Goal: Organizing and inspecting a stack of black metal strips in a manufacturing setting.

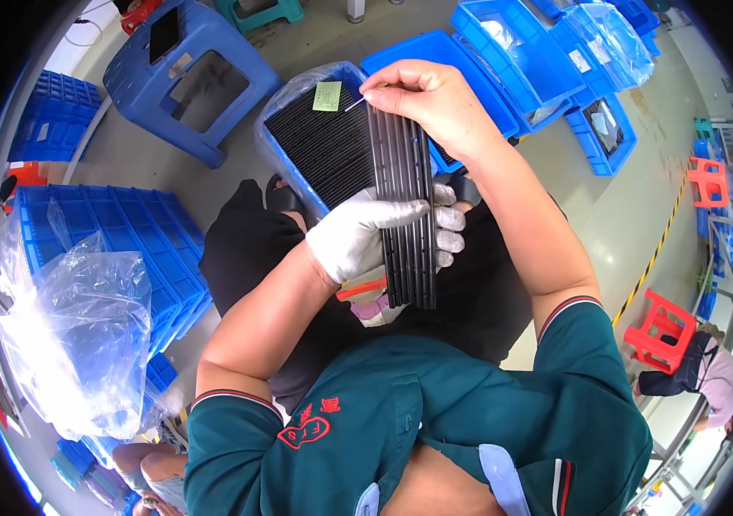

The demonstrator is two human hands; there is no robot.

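My left hand (pixel 348 234), in a white glove, is wrapped round a bundle of long black strips (pixel 403 172) above my lap. The strips lie side by side, with small marks or holes along them. At their far end my bare right hand (pixel 444 107) pinches a thin, light-coloured stick (pixel 354 105), whose tip points left. Whether the right fingers also touch the strips is hard to see. Just beyond, a plastic-lined blue bin (pixel 272 159) holds rows of similar black strips (pixel 319 142). A pale green paper slip (pixel 327 96) lies on top of them.
A blue stool (pixel 138 82) stands at the far left, with a dark flat object on its seat. Blue crates (pixel 513 52) are piled at the far right. More crates (pixel 117 232) and clear plastic bags (pixel 83 335) are on the left. Another person (pixel 715 378) bends near a red stool (pixel 663 331).
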